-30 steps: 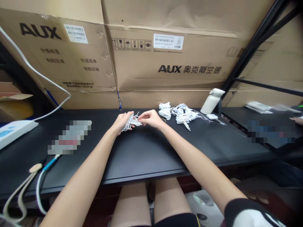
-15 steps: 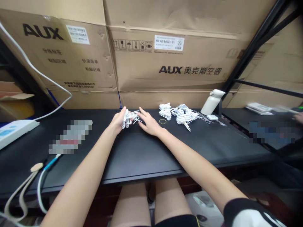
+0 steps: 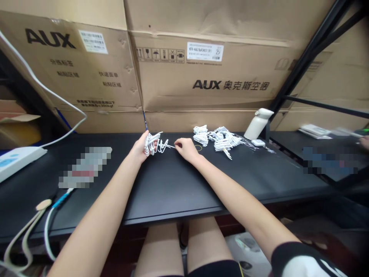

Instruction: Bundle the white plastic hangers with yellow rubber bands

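A bunch of thin white folded cords (image 3: 151,144), perhaps wires or twist ties, is in my left hand (image 3: 140,149), whose fingers are wrapped round it. My right hand (image 3: 186,149) is pinched on the end of one white cord (image 3: 170,146), which runs in loose bends back towards the bunch. Just beyond my right hand lies a thin yellow rubber band (image 3: 198,147), partly hidden by it. Further right, several bundles of similar white cords (image 3: 224,143) rest on the black table (image 3: 173,192).
A white bottle (image 3: 258,124) and a small white case (image 3: 258,142) stand at the back right. On the left are a blurred-out phone-like object (image 3: 86,167) with a cable, and a white power strip (image 3: 20,161). Cardboard boxes (image 3: 173,92) wall the back. Another person's hand (image 3: 365,142) shows far right.
My right hand has closed from spread fingers into a pinch and moved slightly right, drawing a cord out from the bunch. My left hand has shifted slightly left.
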`<state>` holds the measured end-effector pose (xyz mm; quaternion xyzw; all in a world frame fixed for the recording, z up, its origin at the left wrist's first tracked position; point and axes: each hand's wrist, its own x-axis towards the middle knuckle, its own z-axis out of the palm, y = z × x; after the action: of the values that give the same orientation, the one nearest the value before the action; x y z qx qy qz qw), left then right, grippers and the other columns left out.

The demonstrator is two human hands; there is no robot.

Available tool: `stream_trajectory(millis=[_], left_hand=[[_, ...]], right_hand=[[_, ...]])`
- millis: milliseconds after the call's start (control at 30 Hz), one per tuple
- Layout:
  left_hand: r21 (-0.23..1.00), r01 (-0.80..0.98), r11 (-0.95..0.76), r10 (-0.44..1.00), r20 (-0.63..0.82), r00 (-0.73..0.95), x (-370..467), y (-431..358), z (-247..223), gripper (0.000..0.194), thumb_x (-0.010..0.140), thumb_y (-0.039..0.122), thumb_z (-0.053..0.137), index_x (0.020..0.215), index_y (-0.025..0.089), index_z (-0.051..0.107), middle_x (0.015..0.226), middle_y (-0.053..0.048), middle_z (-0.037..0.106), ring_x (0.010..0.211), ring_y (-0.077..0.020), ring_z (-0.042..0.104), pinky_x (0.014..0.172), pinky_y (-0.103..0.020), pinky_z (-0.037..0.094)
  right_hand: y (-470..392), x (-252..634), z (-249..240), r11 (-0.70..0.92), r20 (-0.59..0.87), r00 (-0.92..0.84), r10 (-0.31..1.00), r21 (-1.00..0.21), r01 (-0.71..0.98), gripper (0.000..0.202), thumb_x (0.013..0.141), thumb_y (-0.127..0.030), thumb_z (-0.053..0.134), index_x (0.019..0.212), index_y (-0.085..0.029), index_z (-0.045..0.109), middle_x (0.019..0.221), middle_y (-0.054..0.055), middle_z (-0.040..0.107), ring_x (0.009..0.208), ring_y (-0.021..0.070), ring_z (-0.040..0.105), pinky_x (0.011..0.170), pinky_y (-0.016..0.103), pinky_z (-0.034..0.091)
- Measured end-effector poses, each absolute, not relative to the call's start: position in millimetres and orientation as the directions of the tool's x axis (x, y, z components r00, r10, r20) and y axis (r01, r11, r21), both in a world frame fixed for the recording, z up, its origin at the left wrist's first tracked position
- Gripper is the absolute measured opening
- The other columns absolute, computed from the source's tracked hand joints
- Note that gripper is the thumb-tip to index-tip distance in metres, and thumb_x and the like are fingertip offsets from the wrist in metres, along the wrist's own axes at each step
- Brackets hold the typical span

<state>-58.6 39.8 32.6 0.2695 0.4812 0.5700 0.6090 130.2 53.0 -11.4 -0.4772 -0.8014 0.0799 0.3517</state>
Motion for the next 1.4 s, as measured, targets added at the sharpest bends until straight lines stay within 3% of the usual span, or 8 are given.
stream_trajectory(millis=[100, 267, 500, 700, 900, 1100, 1400], left_hand=[[0.897, -0.395, 0.198, 0.954, -0.269, -0.133, -56.5, 38.6, 32.9, 0.031, 0.096, 0.032, 0.042, 0.077, 0.012, 0.057, 0.053, -0.004, 0.063, 0.036, -0.0114, 0.056, 0.037, -0.02, 0.047], [0.933, -0.315, 0.175, 0.962, -0.231, -0.149, -53.4, 37.0, 31.3, 0.035, 0.096, 0.032, 0.041, 0.074, 0.011, 0.058, 0.054, -0.005, 0.063, 0.039, -0.0125, 0.058, 0.037, -0.02, 0.047], [0.975, -0.172, 0.139, 0.973, -0.167, -0.159, -49.8, 36.5, 26.9, 0.033, 0.092, 0.035, 0.05, 0.076, 0.009, 0.061, 0.058, -0.007, 0.065, 0.041, -0.0136, 0.06, 0.04, -0.022, 0.049], [0.982, -0.15, 0.117, 0.978, -0.14, -0.152, -50.4, 35.9, 28.0, 0.033, 0.093, 0.035, 0.048, 0.075, 0.009, 0.06, 0.055, -0.007, 0.064, 0.041, -0.0133, 0.059, 0.038, -0.021, 0.048], [0.989, -0.109, 0.104, 0.982, -0.12, -0.146, -50.3, 35.8, 26.5, 0.032, 0.091, 0.036, 0.051, 0.075, 0.01, 0.061, 0.056, -0.007, 0.064, 0.041, -0.0138, 0.06, 0.038, -0.021, 0.048], [0.989, -0.107, 0.106, 0.982, -0.121, -0.142, -49.7, 35.4, 26.6, 0.032, 0.092, 0.033, 0.049, 0.075, 0.009, 0.061, 0.057, -0.007, 0.064, 0.041, -0.0131, 0.059, 0.038, -0.021, 0.048], [0.987, -0.116, 0.108, 0.98, -0.125, -0.152, -49.4, 35.3, 26.7, 0.032, 0.091, 0.035, 0.052, 0.075, 0.009, 0.061, 0.058, -0.007, 0.065, 0.042, -0.0137, 0.06, 0.038, -0.022, 0.048]], right_hand=[[56.3, 132.8, -14.7, 0.496, 0.45, -0.275, 0.85, -0.506, 0.706, 0.016, 0.08, -0.01, 0.057, 0.084, -0.015, 0.072, 0.084, 0.005, 0.072, 0.077, 0.0154, 0.065, 0.077, 0.024, 0.047], [55.4, 132.2, -18.1, 0.485, 0.405, -0.3, 0.864, -0.509, 0.711, 0.016, 0.083, -0.028, 0.059, 0.085, -0.017, 0.071, 0.082, 0.004, 0.07, 0.073, 0.0148, 0.062, 0.071, 0.024, 0.046], [56.6, 136.6, -9.0, 0.388, 0.293, -0.279, 0.915, -0.443, 0.808, 0.014, 0.082, -0.014, 0.056, 0.085, -0.015, 0.07, 0.09, 0.008, 0.069, 0.082, 0.0167, 0.063, 0.076, 0.025, 0.047], [66.1, 161.9, 3.2, 0.28, 0.16, -0.232, 0.96, -0.452, 0.847, 0.016, 0.072, -0.002, 0.059, 0.066, -0.012, 0.07, 0.067, 0.009, 0.07, 0.065, 0.0176, 0.064, 0.065, 0.024, 0.047], [64.7, 161.7, 3.7, 0.308, 0.228, -0.226, 0.947, -0.451, 0.838, 0.018, 0.075, -0.002, 0.054, 0.077, -0.009, 0.071, 0.084, 0.013, 0.072, 0.081, 0.0201, 0.066, 0.076, 0.026, 0.047], [62.5, 157.6, 4.3, 0.366, 0.236, -0.282, 0.93, -0.517, 0.774, 0.018, 0.079, -0.009, 0.053, 0.083, -0.013, 0.071, 0.077, 0.006, 0.071, 0.068, 0.0131, 0.064, 0.067, 0.021, 0.048], [68.7, 168.7, 0.5, 0.277, 0.274, -0.161, 0.948, -0.464, 0.841, 0.026, 0.073, 0.001, 0.053, 0.084, -0.011, 0.073, 0.084, 0.009, 0.071, 0.08, 0.0176, 0.066, 0.077, 0.025, 0.049]])
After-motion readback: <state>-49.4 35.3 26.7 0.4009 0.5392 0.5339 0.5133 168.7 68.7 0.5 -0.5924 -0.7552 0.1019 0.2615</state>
